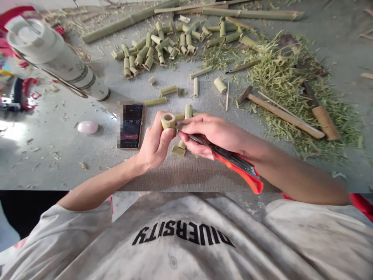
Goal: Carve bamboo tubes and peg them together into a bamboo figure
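Left grip (154, 146): closed round cut bamboo tube (168, 123). Right grip (217, 132): closed on orange knife (233, 158). At twelve o'clock: short segments (142, 55), cut; longer lengths (253, 14) beyond.

From the raised bamboo tube (168, 123), bare tabletop (175, 179) gave passing room at six o'clock; the phone (132, 126) blocked nine, the bottle (62, 60) ten; short bamboo pieces (159, 44) crowded twelve. The hammer (282, 112) and shavings (268, 77) obstructed two to three; beyond the phone, low scraps left room around the pink stone (88, 127).
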The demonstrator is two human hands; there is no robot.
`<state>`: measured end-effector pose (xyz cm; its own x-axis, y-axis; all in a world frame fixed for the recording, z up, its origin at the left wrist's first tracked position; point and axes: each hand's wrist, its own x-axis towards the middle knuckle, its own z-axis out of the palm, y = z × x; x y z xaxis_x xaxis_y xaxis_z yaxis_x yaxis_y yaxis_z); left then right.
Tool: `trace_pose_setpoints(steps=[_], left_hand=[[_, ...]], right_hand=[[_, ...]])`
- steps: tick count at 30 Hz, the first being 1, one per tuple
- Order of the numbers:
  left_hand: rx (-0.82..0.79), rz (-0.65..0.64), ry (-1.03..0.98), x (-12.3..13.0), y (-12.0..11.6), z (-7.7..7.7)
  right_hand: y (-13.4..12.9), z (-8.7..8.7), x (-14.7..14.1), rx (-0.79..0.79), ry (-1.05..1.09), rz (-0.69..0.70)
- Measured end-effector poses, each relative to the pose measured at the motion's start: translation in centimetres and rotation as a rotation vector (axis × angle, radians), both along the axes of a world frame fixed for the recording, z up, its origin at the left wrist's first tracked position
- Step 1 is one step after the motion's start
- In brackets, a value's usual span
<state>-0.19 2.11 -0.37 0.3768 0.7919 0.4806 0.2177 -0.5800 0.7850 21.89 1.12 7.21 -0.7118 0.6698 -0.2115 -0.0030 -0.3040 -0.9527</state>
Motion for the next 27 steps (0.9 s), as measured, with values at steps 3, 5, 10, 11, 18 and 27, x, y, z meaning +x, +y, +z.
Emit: trace_pose_setpoints(steps=[3, 5, 10, 11, 18, 27], left_hand=[[-0.046, -0.013, -0.001, 0.0, 0.1, 0.0], [-0.107, -0.024, -0.010, 0.0, 0.1, -0.3], [-0.169, -0.050, -0.031, 0.2, 0.2, -0.8], [-0.164, -0.054, -0.032, 0.2, 0.1, -0.7], [0.040, 0.023, 0.059, -0.8, 0.7, 0.1], [-0.276, -0.232, 0.026, -0.7, 0.5, 1.6]], right_hand=[[-0.3, -0.1, -0.2, 0.243, -0.186, -0.101], [-0.4, -0.3, -0.2, 0.683, -0.460, -0.185], [0.1, -0.6, 0.3, 1.054, -0.695, -0.185], [0.2, -0.6, 0.3, 0.918, -0.599, -0.166], [-0.1, -0.5, -0.6, -0.051, 0.105, -0.026], [-0.8, -1.5, -0.1, 1.162, -0.694, -0.226]])
